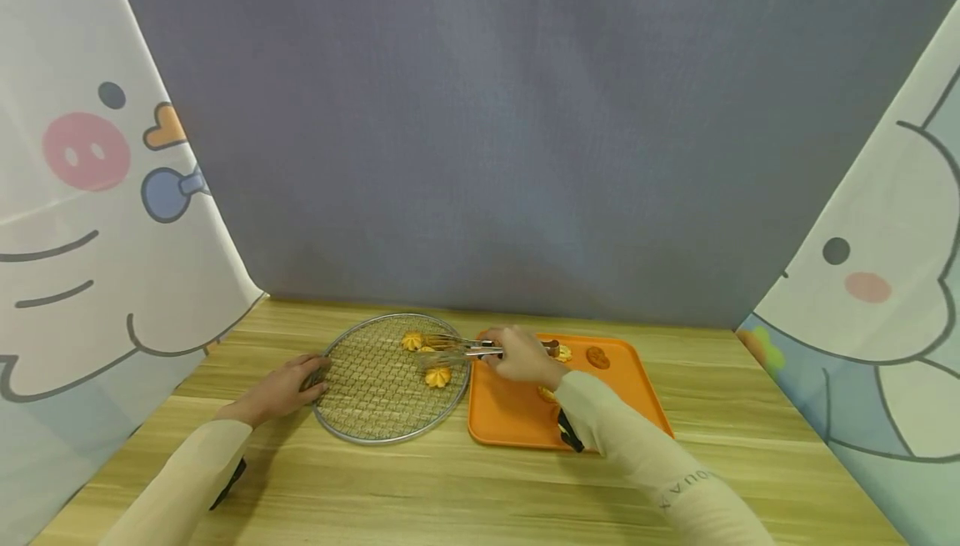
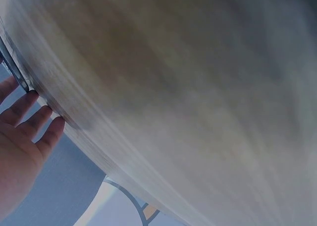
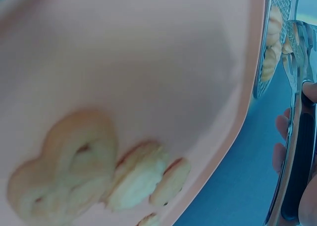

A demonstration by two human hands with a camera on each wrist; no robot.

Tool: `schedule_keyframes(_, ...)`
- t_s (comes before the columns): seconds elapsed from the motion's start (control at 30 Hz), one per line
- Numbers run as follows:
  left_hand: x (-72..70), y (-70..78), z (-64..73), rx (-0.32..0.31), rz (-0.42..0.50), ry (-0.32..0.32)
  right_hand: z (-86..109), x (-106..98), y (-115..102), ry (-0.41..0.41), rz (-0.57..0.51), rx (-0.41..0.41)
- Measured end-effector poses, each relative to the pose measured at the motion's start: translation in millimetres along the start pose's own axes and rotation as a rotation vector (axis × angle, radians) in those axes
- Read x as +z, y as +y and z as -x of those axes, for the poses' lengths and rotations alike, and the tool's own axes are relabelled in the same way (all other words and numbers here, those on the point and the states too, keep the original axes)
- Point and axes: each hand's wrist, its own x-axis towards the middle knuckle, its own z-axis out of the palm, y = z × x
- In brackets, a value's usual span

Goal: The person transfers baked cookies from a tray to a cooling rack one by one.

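Observation:
My right hand grips metal tongs with dark handles, reaching left over the tray's edge. The forked tong tips are low over the right part of a round wire rack, among several yellow flower-shaped cookies. One small cookie is partly hidden by the tips; I cannot tell whether they pinch it. My left hand rests at the rack's left rim, its thumb and fingers apart. In the left wrist view the fingertips touch the wooden table beside the rim.
An orange tray stands right of the rack, under my right forearm. It holds a pretzel-shaped cookie, a pale-centred cookie and others partly covered by my arm. A grey curtain hangs behind the wooden table, with cartoon-printed panels at both sides.

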Motion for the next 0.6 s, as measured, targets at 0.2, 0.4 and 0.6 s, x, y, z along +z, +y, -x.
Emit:
schedule_keyframes(0.2, -0.7, 1.2, -0.4, 0.006, 0.006, 0.002, -8.2, 7.7, -6.2, -0.017, -0.001, -0.002)
schedule_keyframes(0.4, 0.4, -0.5, -0.4, 0.006, 0.009, -0.004, -13.7, 16.2, -8.7, -0.025, 0.027, 0.010)
schedule_keyframes(0.6, 1.2, -2.2, -0.6, -0.003, -0.001, -0.009, -16.1, 21.0, -12.1, -0.035, 0.046, 0.026)
